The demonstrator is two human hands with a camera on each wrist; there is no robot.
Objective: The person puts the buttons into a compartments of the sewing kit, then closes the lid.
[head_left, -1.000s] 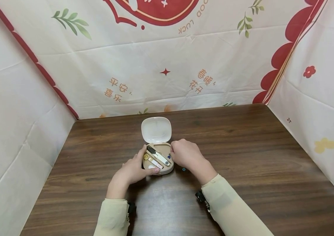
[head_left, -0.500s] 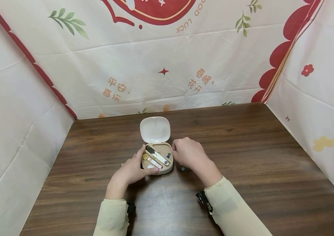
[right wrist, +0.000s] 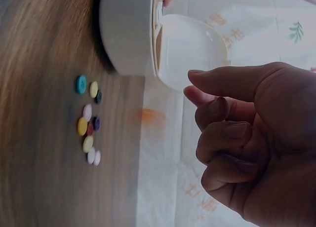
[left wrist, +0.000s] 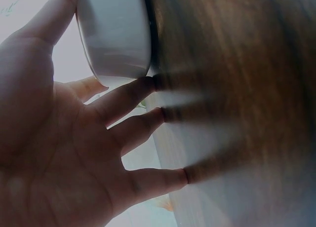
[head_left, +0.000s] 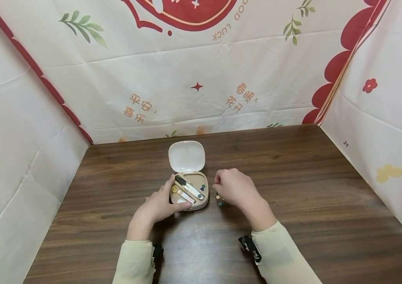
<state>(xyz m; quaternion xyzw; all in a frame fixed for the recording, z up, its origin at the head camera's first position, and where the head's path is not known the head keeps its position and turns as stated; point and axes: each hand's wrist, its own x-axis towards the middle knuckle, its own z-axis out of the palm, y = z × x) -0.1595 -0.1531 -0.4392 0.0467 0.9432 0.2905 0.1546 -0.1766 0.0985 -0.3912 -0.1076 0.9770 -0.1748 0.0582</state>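
A small beige sewing box point(head_left: 205, 202) stands with its white lid point(head_left: 186, 156) raised at the back. My left hand point(head_left: 159, 204) holds its left side between thumb and fingers; in the left wrist view the other fingers point(left wrist: 143, 131) spread toward the tabletop. Inside lie a long white tool with a black end point(head_left: 191, 188), a yellow ring point(head_left: 174, 189) and a few dark buttons point(head_left: 202, 187). Right of the box, my right hand point(head_left: 238, 189) hovers with curled fingers, thumb and index tips close together, nothing visible between them. Below it, several coloured buttons point(right wrist: 88, 126) lie on the table.
The brown wooden table point(head_left: 293, 169) extends to both sides of the box. A white printed cloth point(head_left: 186, 106) hangs behind the table, with further cloth walls at left and right. Both wrists carry black camera straps point(head_left: 250, 248).
My right hand has moved right, away from the box's right edge, uncovering the dark buttons inside and some on the table. My left hand stays on the box.
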